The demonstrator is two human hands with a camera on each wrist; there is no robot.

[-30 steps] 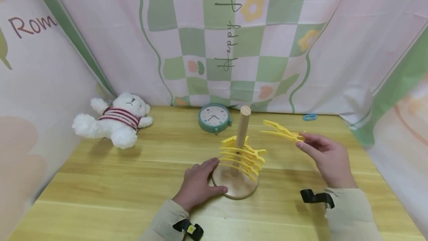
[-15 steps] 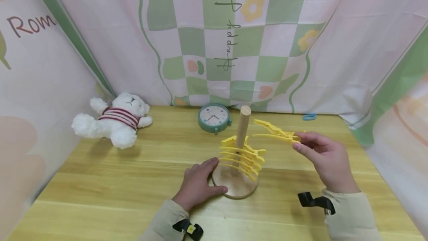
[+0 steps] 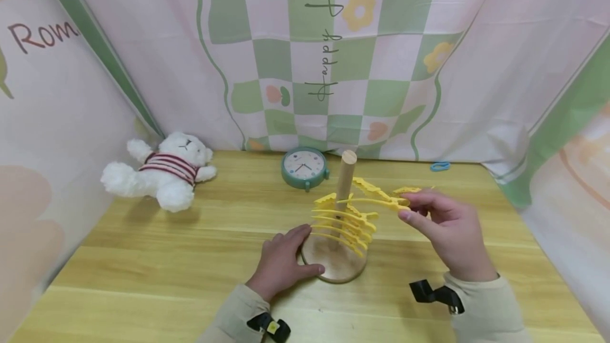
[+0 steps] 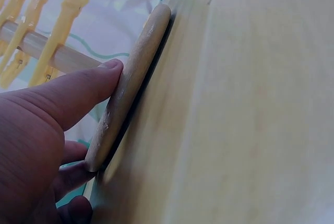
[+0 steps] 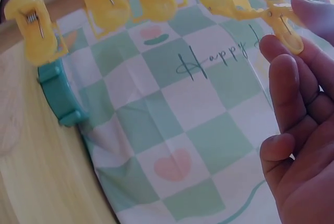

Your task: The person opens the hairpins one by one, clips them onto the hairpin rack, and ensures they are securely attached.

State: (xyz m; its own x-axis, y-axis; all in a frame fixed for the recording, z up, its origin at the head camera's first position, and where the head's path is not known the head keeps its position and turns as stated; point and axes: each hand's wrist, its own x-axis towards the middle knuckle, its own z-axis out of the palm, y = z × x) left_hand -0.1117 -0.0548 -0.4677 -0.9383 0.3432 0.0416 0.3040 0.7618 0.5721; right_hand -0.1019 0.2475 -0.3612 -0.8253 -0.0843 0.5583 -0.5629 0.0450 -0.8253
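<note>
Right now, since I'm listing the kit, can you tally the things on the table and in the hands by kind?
Stand: 1
Clips: 5 (4 on the stand, 1 in the right hand)
Clock: 1
Plush toy: 1
Blue item: 1
Total: 9, leaving out a yellow piece behind the right hand, too hidden to identify.

1. The table (image 3: 162,274) has a pale yellow wood-grain top.
2. The wooden stand (image 3: 333,267) rests on its round base, post upright.
3. Behind the stand, slightly left, a green clock (image 3: 304,165) lies face up.
4. Well left of the stand lies a white plush bear (image 3: 168,169).
5. Behind the stand, to its right, is a small blue loop (image 3: 440,167).
</note>
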